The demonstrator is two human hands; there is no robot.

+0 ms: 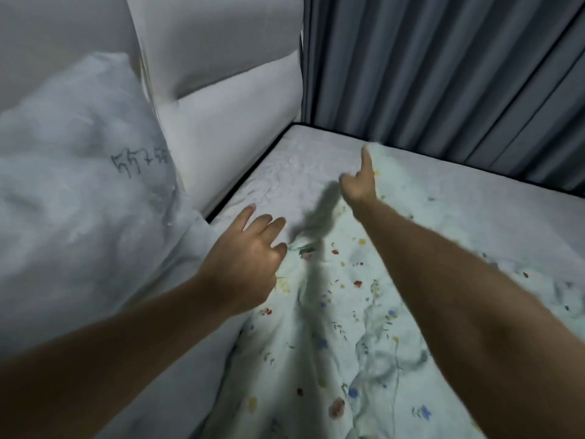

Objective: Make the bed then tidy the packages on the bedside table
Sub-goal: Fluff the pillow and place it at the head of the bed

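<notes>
A pale floral sheet (332,312) lies wrinkled over the bed, leaving the white mattress (285,166) bare at the far corner by the headboard. My right hand (361,185) reaches far out to the sheet's top edge, its forefinger straight and its other fingers curled into the fabric. My left hand (250,258) hovers over the sheet with its fingers spread and nothing in it. It sits just right of a white pillow (79,191) that leans against the headboard. No bedside table or packages are in view.
A padded white headboard (228,99) stands behind the pillow. Grey-blue curtains (443,74) hang close along the bed's far side. The mattress has a dark piped edge (240,182) next to the headboard.
</notes>
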